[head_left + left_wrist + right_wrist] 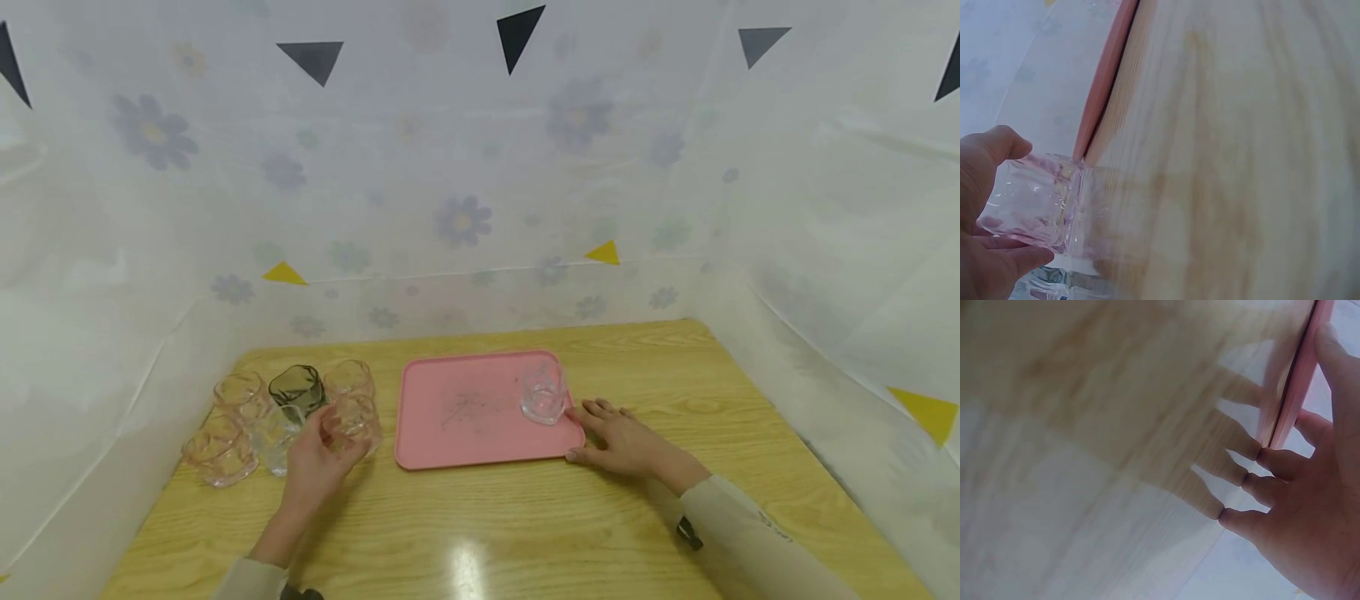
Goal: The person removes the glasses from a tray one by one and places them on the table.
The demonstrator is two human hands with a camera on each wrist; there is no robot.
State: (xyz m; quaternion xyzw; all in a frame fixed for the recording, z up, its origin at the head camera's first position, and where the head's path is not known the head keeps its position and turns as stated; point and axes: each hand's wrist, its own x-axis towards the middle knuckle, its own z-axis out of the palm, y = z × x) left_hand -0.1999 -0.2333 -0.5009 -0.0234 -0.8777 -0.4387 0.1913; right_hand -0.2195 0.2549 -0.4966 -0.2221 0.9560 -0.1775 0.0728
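On the left side of the table, my left hand holds a clear pinkish drinking glass between the thumb and the fingers. That glass is at the near right of a cluster of glasses, close to a pink tray. A clear glass stands upright on the tray's right end. At the tray's near right corner rests my right hand, its thumb and index finger against the rim. Its other fingertips touch the wooden tabletop.
Around the left hand stand a dark grey-green glass, a colourless glass and several pinkish glasses, including one at the near left. White flower-print sheeting encloses the table at the back and sides.
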